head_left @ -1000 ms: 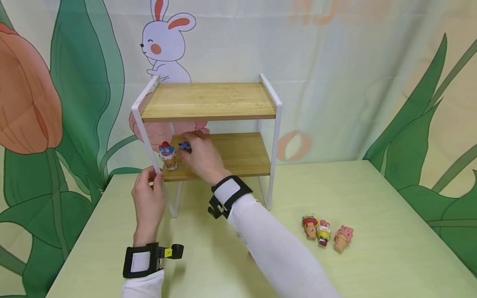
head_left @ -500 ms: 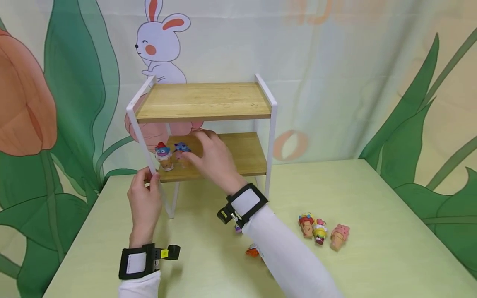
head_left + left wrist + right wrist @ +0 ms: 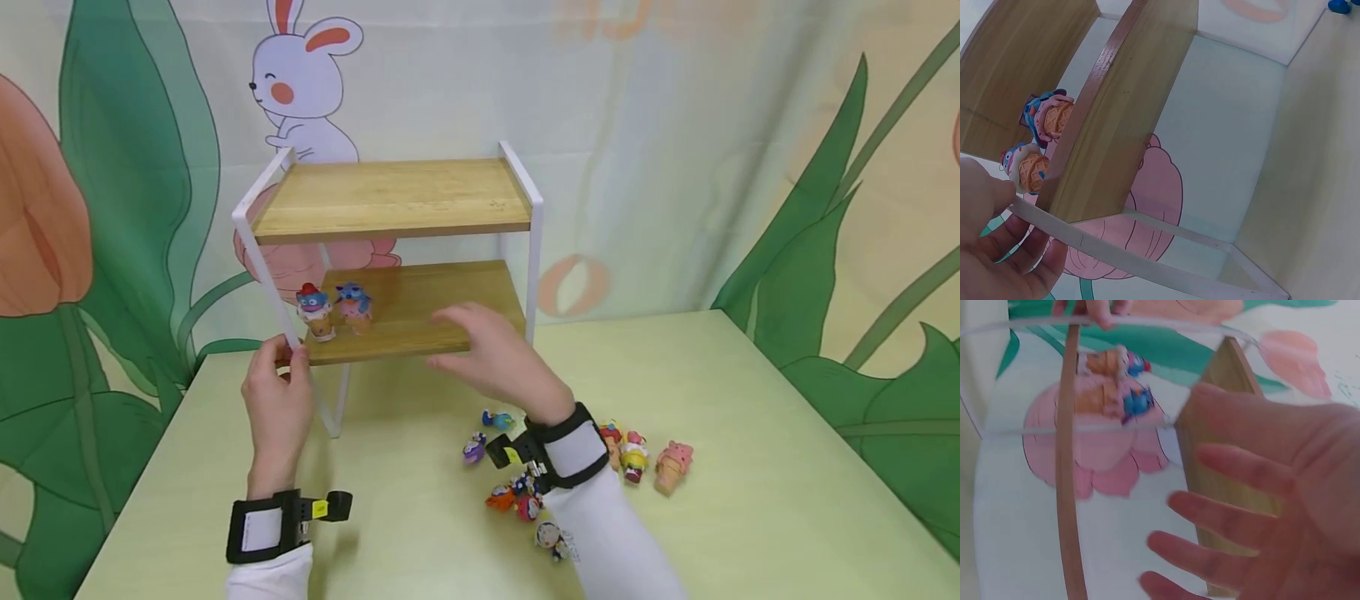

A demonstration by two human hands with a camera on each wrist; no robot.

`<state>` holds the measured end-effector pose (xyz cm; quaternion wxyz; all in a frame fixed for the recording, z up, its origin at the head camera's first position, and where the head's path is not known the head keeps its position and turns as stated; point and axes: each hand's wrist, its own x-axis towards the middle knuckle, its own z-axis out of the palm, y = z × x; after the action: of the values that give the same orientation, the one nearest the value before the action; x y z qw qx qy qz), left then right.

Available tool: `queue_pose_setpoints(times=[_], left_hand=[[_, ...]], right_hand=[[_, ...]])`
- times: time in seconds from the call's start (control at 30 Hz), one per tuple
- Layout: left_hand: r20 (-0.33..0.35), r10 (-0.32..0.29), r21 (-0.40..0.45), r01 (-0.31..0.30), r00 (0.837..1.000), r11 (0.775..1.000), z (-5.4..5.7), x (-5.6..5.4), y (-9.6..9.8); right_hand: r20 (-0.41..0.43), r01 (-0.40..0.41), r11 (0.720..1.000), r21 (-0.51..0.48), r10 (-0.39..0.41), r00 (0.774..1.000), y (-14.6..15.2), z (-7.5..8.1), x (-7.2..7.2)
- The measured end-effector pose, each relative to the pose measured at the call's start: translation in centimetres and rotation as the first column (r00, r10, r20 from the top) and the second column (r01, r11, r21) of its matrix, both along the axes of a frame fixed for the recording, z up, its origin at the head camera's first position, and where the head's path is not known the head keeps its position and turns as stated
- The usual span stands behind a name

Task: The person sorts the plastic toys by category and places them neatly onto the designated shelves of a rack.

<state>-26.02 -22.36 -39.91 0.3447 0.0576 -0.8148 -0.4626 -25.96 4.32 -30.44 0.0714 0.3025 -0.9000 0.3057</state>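
In the head view, my left hand (image 3: 279, 408) grips the white front-left post (image 3: 268, 279) of a two-tier wooden rack, thumb and fingers around it. Two ice-cream-cone figurines stand upright at the left of its lower board (image 3: 427, 300). The outer figurine (image 3: 317, 315) has a blue head and red hat; the inner figurine (image 3: 354, 310) is blue over pink. My right hand (image 3: 504, 360) hovers before the board's right part, holding nothing. The right wrist view shows that hand's spread fingers (image 3: 1222, 519). Cone bases of both figurines show from the side in the left wrist view.
Below my right wrist lie several small figurines, among them a blue one (image 3: 498, 420), a purple one (image 3: 474, 448) and an orange one (image 3: 500, 498). Farther right lie a yellow-and-white one (image 3: 634, 458) and a pink cone figurine (image 3: 673, 467). A printed curtain (image 3: 420, 83) hangs behind.
My right hand has let go of the blue-and-pink figurine, leaving it standing on the lower board, and has drawn back to the right. The left hand keeps its grip on the post.
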Motion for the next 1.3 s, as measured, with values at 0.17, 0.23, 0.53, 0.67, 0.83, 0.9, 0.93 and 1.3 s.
queue_pose_setpoints(times=[0.17, 0.23, 0.53, 0.67, 0.83, 0.9, 0.93, 1.3], left_hand=[[-0.004, 0.008, 0.0, -0.008, 1.0, 1.0, 0.1, 0.0, 0.1], [-0.003, 0.012, 0.001, -0.012, 1.0, 1.0, 0.2, 0.0, 0.1], [0.021, -0.001, 0.018, 0.001, 1.0, 1.0, 0.1, -0.1, 0.1], [0.032, -0.004, 0.021, 0.004, 0.999, 1.0, 0.1, -0.1, 0.2], [0.037, 0.002, 0.02, -0.002, 0.999, 1.0, 0.1, 0.1, 0.0], [0.042, 0.013, 0.015, -0.014, 0.999, 1.0, 0.1, 0.2, -0.1], [0.041, 0.02, 0.012, -0.02, 0.999, 1.0, 0.1, 0.3, -0.2], [0.039, 0.021, -0.007, -0.021, 0.999, 1.0, 0.1, 0.1, 0.4]], right_hand=[[0.053, -0.013, 0.999, -0.033, 0.015, 0.998, 3.3, -0.8, 0.6], [0.074, -0.005, 0.999, -0.042, 0.008, 0.997, 4.6, -1.2, 0.7], [0.166, 0.134, 0.985, -0.11, -0.115, 0.979, 11.3, -3.2, 0.0], [0.201, 0.23, 0.966, -0.119, -0.204, 0.958, 14.6, -4.8, -0.6], [0.274, 0.307, 0.948, -0.078, -0.276, 0.921, 17.9, -6.3, -0.7], [0.294, 0.333, 0.941, -0.067, -0.301, 0.907, 18.8, -6.6, -0.6], [0.304, 0.343, 0.937, -0.064, -0.308, 0.901, 19.2, -6.8, -0.6], [0.377, 0.349, 0.93, 0.113, -0.365, 0.851, 20.8, -10.1, -2.3]])
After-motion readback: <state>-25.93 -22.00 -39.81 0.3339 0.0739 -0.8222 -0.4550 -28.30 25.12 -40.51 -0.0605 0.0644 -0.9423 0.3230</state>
